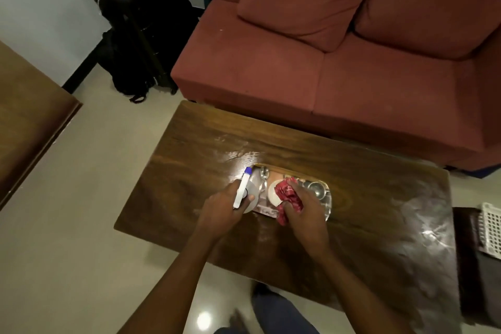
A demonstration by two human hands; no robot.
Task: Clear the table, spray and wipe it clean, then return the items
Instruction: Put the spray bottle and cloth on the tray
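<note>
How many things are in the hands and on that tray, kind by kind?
spray bottle: 1
red cloth: 1
spoon: 1
white cup: 1
steel bowl: 1
Total: 5

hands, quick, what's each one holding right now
Left hand: grips the white bottle with a blue cap.
Right hand: grips the red cloth.

Before me the tray [328, 199] sits on the coffee table [379, 192]; sofa [271, 70] behind it, suitcase [141, 22] left of the sofa, basket [491, 230] far right.
</note>
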